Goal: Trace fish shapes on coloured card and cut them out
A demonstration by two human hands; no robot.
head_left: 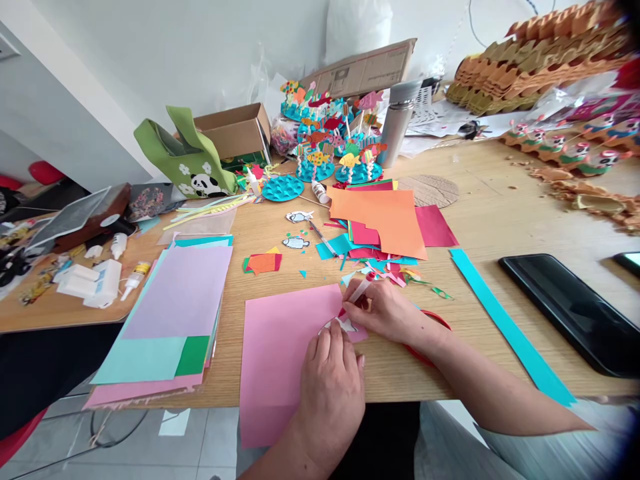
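A pink sheet (pixel 273 360) lies at the table's front edge, partly hanging over it. My left hand (pixel 334 380) presses flat on the sheet, its fingertips on a small white paper cutout (pixel 347 325). My right hand (pixel 387 308) is closed around a red-and-white marker (pixel 361 289), its tip down beside the cutout's upper edge. Part of the cutout is hidden under my left fingers. Red-handled scissors (pixel 436 319) lie partly under my right wrist. Two fish cutouts (pixel 296 243) and a pen (pixel 323 237) rest farther back.
Stacked coloured paper (pixel 175 287) lies left; orange sheet (pixel 387 217) and scraps lie behind my right hand. A blue strip (pixel 505 320) and black phone (pixel 575 310) are right. Behind stand a green bag (pixel 193 163), metal bottle (pixel 399 123) and fish decorations (pixel 320 159).
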